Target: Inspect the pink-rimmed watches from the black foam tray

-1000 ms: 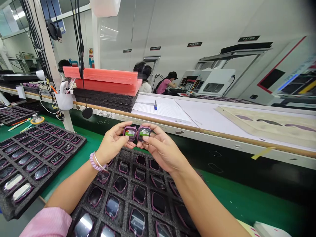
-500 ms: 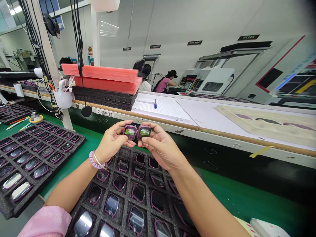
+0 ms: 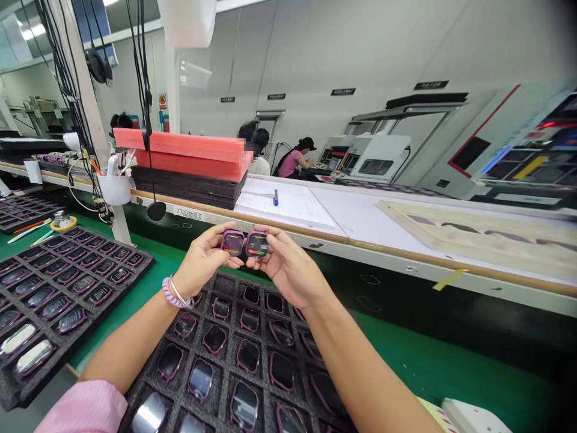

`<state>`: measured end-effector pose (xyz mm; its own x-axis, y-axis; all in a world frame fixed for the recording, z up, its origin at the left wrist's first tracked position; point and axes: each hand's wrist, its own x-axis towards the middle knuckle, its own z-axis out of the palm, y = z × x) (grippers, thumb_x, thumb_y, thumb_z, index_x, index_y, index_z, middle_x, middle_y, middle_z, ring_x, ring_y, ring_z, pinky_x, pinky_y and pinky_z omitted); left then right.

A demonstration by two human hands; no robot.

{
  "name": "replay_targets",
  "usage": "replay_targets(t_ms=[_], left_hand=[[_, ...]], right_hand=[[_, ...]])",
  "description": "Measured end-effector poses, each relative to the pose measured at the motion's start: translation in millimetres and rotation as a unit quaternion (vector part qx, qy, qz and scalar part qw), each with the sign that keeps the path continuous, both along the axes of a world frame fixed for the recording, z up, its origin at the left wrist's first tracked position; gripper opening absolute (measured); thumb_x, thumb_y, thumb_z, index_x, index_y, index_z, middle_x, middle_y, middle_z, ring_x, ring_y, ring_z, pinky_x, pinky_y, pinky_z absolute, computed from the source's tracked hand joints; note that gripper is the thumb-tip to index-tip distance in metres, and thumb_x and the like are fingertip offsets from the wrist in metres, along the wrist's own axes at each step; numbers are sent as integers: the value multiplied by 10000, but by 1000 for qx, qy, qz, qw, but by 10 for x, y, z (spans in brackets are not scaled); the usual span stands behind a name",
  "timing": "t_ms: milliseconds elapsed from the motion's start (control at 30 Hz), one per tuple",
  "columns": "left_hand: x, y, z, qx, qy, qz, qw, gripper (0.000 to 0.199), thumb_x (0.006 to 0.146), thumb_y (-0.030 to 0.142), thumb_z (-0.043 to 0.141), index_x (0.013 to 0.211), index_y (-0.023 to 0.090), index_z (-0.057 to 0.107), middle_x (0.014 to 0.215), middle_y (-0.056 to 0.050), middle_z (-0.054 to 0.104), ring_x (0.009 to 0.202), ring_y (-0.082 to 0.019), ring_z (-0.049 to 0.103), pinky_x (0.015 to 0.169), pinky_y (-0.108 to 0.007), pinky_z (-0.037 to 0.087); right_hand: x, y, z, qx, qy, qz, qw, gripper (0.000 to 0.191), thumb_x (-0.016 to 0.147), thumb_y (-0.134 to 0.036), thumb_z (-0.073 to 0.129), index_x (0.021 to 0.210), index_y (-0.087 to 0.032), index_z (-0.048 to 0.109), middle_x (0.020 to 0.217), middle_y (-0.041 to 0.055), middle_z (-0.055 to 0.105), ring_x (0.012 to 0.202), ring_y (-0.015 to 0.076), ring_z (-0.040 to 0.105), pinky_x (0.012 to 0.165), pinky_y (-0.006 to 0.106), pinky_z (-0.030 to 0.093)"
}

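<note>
Pinching left watch [image 3: 233, 243] in left hand [image 3: 202, 255], right watch [image 3: 257, 244] in right hand [image 3: 291, 264]; both raised near far edge of tray [image 3: 225, 362]; each grip closed round outer side; watches likely light, stiff, slick-faced, scratch-prone; best taken by sides, off glass.

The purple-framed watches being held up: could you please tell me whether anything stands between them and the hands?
Nothing visible does: the left hand directly grips the left watch, and the right hand the right watch. The foam tray lies below, not between.
</note>
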<state>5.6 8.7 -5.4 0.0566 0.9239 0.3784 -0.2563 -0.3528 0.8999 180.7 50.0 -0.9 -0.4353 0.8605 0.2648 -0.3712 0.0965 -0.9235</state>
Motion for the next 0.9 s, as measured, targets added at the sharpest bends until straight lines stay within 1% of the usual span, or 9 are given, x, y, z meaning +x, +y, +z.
replay_targets(t_ms=[100, 200, 267, 333, 400, 500, 567, 700, 900], left_hand=[[25, 75, 214, 18, 5, -11, 1000, 648, 679, 125, 607, 1324, 168, 549, 1033, -49, 699, 727, -136, 725, 723, -232, 614], [42, 170, 505, 67, 16, -12, 998, 651, 681, 114, 618, 1325, 179, 553, 1028, -38, 690, 726, -121, 709, 720, -230, 608], [47, 231, 679, 106, 21, -3, 994, 651, 685, 110, 632, 1328, 184, 559, 1031, -37, 684, 725, -107, 691, 733, -239, 608], [51, 278, 809, 138, 24, 7, 990, 656, 693, 116, 650, 1338, 195, 560, 1015, -36, 678, 726, -108, 682, 741, -254, 607], [59, 306, 898, 161, 31, 12, 986, 652, 710, 133, 672, 1347, 211, 560, 1004, -38, 674, 734, -121, 685, 742, -268, 604], [81, 324, 978, 183, 34, 11, 982, 635, 718, 138, 686, 1337, 224, 572, 1011, -40, 675, 732, -126, 682, 757, -285, 601], [102, 337, 1007, 194, 27, 10, 980, 643, 700, 111, 678, 1326, 220, 579, 998, -34, 677, 716, -119, 667, 763, -288, 599], [137, 365, 1003, 197, 26, 23, 980, 653, 677, 95, 680, 1312, 217, 586, 956, -26, 675, 712, -124, 651, 738, -283, 585], [147, 377, 895, 173, 43, 44, 983, 665, 672, 172, 744, 1314, 202, 576, 907, -22, 675, 684, -126, 639, 705, -269, 564]], right_hand=[[42, 118, 178, 28, 15, -4, 999, 480, 771, -536, 798, 1102, -254, 595, 863, 3, 668, 657, 162, 625, 634, 304, 490], [81, 213, 457, 77, 22, -16, 997, 456, 749, -519, 818, 1066, -272, 603, 911, 4, 684, 676, 166, 626, 637, 306, 498], [100, 237, 657, 114, 28, -23, 993, 412, 761, -514, 799, 1033, -270, 608, 904, 8, 685, 696, 172, 623, 644, 310, 507], [111, 229, 833, 146, 35, -26, 988, 394, 758, -497, 783, 1023, -266, 605, 900, 14, 688, 707, 174, 621, 657, 315, 517], [115, 201, 967, 169, 39, -27, 984, 419, 708, -420, 800, 1039, -263, 597, 904, 10, 692, 711, 169, 627, 676, 311, 523], [112, 156, 1079, 196, 31, -36, 980, 521, 615, -276, 802, 1087, -261, 583, 913, 0, 692, 717, 165, 643, 710, 315, 529], [110, 140, 1104, 204, 27, -41, 978, 570, 581, -233, 792, 1110, -258, 582, 904, -8, 684, 713, 166, 647, 726, 325, 535], [117, 142, 1072, 205, 15, -56, 977, 596, 567, -238, 795, 1124, -266, 586, 904, -19, 674, 728, 181, 654, 754, 353, 551], [147, 152, 945, 203, -4, -44, 978, 626, 581, -299, 841, 1145, -257, 574, 916, -5, 666, 737, 185, 663, 776, 368, 562]])
